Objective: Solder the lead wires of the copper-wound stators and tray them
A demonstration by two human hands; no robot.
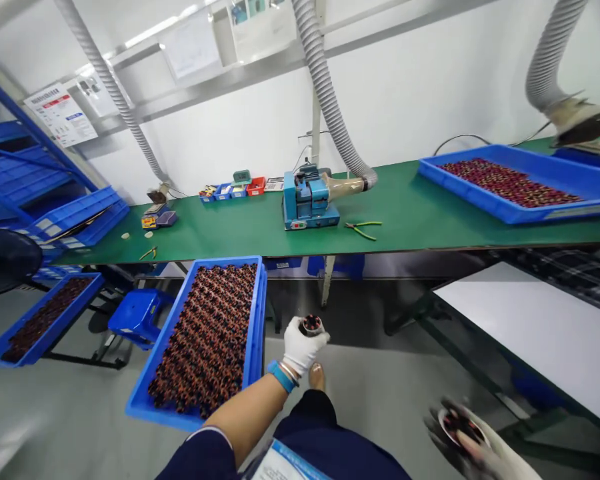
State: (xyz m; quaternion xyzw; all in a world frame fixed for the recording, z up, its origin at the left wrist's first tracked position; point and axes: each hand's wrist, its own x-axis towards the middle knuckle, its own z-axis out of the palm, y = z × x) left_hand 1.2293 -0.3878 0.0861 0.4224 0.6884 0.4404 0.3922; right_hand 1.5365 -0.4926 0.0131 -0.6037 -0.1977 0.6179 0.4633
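Observation:
My left hand (pixel 301 346), in a white glove, is closed around a small round white-rimmed cup (pixel 313 324) with dark and reddish bits showing inside. It is held just right of a blue tray (pixel 259 313) filled with many dark and orange-red small pieces (pixel 213 327). Low at the right, my right hand (pixel 473 443) is smeared by motion; it has a pale glove with darker fingers. A similar round white-rimmed cup (pixel 460 427) with dark reddish contents is held in it. Exactly how the fingers grip that cup is blurred.
Ahead runs a green workbench (pixel 405 233) with a blue machine (pixel 310 200), green-handled pliers (pixel 364 230) and a blue tray of reddish pieces (pixel 523 212). A white-topped table (pixel 535 327) stands right. Leftward are a blue stool (pixel 139 317) and another tray (pixel 93 285).

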